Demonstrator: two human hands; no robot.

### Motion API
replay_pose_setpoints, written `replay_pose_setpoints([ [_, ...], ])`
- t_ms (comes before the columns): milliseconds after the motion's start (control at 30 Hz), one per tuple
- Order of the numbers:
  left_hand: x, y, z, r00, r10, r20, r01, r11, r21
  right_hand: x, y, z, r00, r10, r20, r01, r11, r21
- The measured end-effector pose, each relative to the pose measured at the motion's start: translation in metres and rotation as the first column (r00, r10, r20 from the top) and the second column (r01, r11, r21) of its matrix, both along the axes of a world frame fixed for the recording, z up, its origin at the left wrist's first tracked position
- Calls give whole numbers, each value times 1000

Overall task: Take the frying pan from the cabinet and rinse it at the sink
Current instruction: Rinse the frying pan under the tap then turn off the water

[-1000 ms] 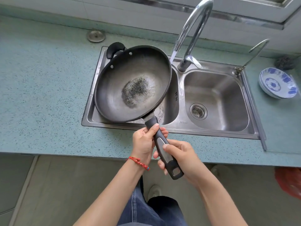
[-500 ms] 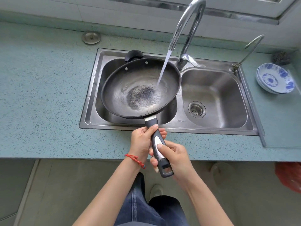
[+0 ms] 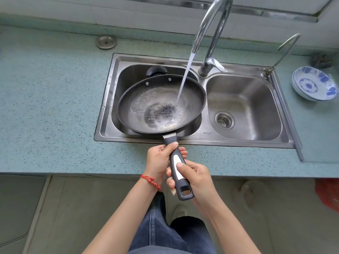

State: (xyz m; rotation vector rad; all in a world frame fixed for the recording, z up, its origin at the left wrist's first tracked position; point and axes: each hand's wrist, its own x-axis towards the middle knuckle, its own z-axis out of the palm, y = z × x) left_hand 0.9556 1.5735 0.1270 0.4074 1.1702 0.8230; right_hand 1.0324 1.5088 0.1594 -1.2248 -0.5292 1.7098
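Note:
A dark frying pan [image 3: 192,99] with a worn centre hangs level over the left basin of the steel double sink [image 3: 108,99]. Water runs from the tall chrome tap [image 3: 211,30] onto the pan's right inner side and pools around the middle. Both hands grip the pan's long black-and-grey handle over the counter's front edge. My left hand [image 3: 159,160] holds it near the pan. My right hand [image 3: 194,178] holds it nearer the end. A small black helper handle [image 3: 156,70] sticks out at the pan's far rim.
The sink's right basin [image 3: 244,99] holds only its drain strainer. A second thin tap [image 3: 282,52] stands at the sink's back right corner. Blue-and-white bowls [image 3: 313,84] are stacked on the teal counter at right, with a dark scrubber [image 3: 321,60] behind them. A round metal cap [image 3: 106,41] sits at back left.
The pan came down from a steep tilt to level and shifted right under the tap. Water now falls into it and spreads across the bottom. Both hands kept their grip.

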Motion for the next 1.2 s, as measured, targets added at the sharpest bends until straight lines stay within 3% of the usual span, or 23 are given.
replay_pose_setpoints([
  [300,-4,5,-10,997,-64,-38,64,998,-10,-4,5,-3,1000,-10,-13,10,1000,-18],
  [600,-13,33,-29,992,-105,-64,104,994,-18,-4,38,-14,980,90,180,-86,996,-32],
  [933,-27,43,-40,951,-300,-70,304,951,59,4,60,-30,916,172,362,-140,984,-112],
  [1200,-30,44,-42,906,-369,-209,394,915,92,15,61,-38,856,155,493,-149,988,-50],
])
